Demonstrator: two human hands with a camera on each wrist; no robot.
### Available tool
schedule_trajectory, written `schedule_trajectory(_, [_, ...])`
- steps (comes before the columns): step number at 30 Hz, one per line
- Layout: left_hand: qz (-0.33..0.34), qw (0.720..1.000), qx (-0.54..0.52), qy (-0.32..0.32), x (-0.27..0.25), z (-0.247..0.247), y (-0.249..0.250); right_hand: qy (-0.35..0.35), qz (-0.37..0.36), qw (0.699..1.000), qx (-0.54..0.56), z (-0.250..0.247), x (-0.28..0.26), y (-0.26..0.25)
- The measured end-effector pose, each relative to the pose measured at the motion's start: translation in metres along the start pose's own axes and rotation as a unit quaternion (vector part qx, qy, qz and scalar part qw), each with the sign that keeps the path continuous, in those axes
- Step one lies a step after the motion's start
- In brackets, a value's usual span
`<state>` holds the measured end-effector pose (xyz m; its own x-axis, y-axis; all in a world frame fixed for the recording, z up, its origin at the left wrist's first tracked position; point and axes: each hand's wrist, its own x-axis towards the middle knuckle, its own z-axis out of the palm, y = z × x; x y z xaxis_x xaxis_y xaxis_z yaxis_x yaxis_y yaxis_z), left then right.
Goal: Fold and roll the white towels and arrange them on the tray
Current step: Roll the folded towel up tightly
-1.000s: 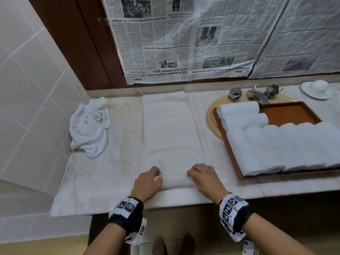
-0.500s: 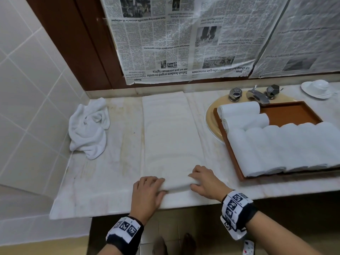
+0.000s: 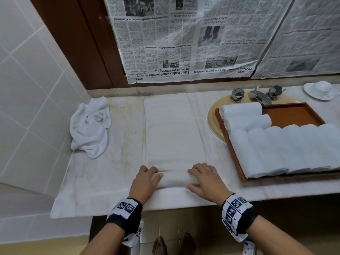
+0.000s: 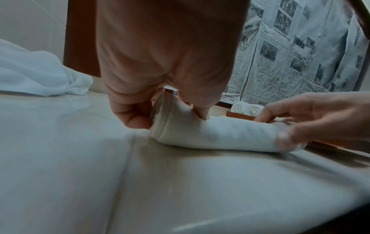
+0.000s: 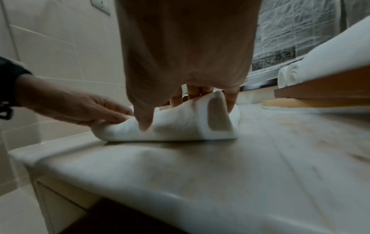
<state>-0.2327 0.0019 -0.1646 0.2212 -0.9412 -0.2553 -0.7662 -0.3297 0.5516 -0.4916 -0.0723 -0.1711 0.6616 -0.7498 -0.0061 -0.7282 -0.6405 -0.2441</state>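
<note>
While your left hand [image 3: 145,181] and right hand [image 3: 206,179] curl their fingers [image 4: 202,113] around the long folded white towel's [image 3: 173,129] rolled end, seven rolled white towels [image 3: 287,148] fill the brown wooden tray [image 3: 292,115] beside it.

Taking the folded towel [image 3: 173,129] as landmark: bare countertop [image 3: 127,137] lies open along its left, up to the crumpled towel [image 3: 91,126] by the wall. On its right a narrow strip separates it from the tray [image 3: 233,153] packed with rolled towels [image 3: 287,148].
</note>
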Motion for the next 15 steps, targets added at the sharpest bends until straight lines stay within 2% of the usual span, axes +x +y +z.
schedule_trajectory(2, [0.004,0.998,0.054,0.02,0.002,0.001,0.0,-0.026,0.002,0.999,0.023,0.0,0.0,0.0])
schedule_trajectory(5, [0.073,0.984,0.133,0.09,0.0,0.005,0.0,-0.036,0.027,0.994,0.102,-0.002,0.008,0.001])
schedule_trajectory(8, [0.132,0.973,0.167,0.09,-0.008,0.014,0.0,-0.076,0.066,0.98,0.171,-0.01,0.02,0.006])
schedule_trajectory(12, [0.145,0.968,0.184,0.085,-0.015,0.022,0.0,-0.103,0.078,0.982,0.137,-0.015,0.028,0.006])
schedule_trajectory(15, [0.136,0.976,0.155,0.074,-0.011,0.015,0.001,-0.057,0.09,0.988,0.112,-0.012,0.024,0.0])
